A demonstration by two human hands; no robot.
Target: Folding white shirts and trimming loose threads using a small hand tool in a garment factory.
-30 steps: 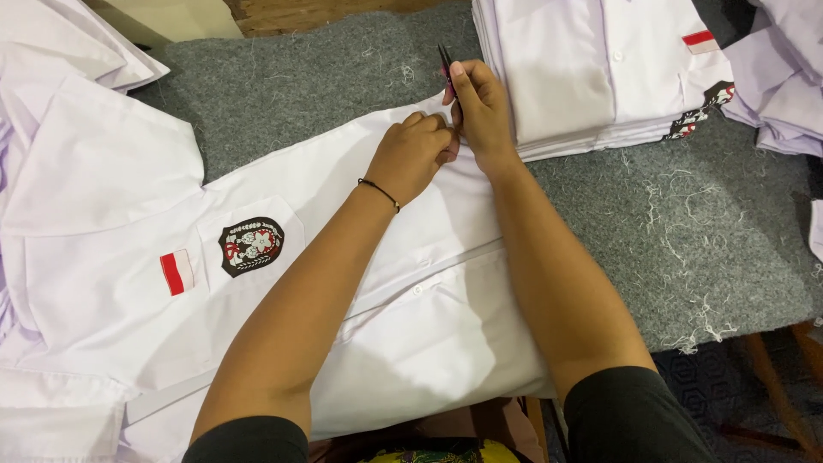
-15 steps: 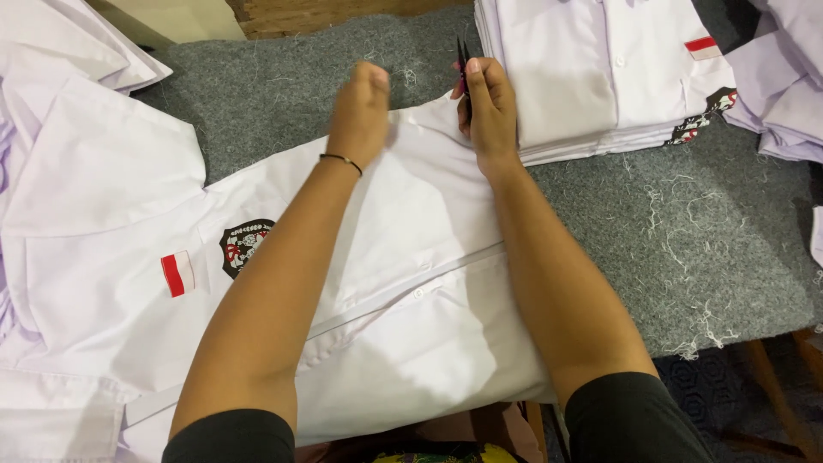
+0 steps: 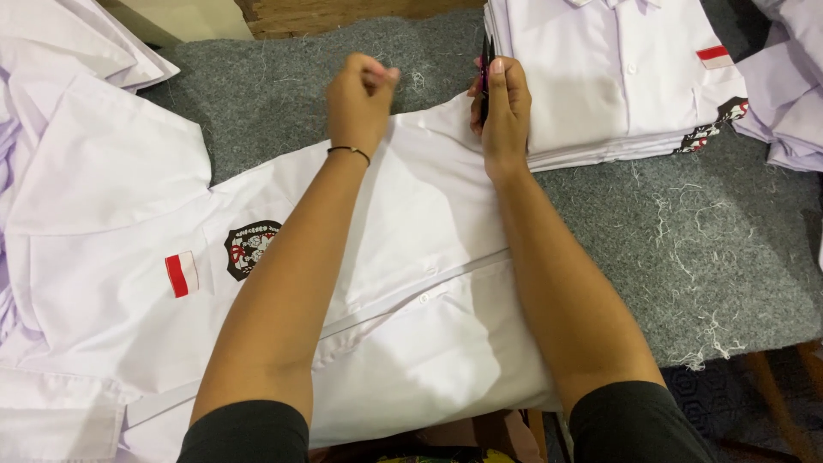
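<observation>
A white short-sleeved shirt point(image 3: 411, 283) lies spread across a grey felt-covered table point(image 3: 686, 249), its collar end to the left and its hem at the far edge. Beside it on the right, farther back, sits a stack of folded white shirts point(image 3: 617, 77). More loose white garments point(image 3: 793, 94) lie beyond that stack at the right edge, and others point(image 3: 69, 43) at the far left. The left hand point(image 3: 360, 99) hovers above the hem; the right hand point(image 3: 501, 107), holding small dark thread snips point(image 3: 485, 77), rests between hem and stack.
</observation>
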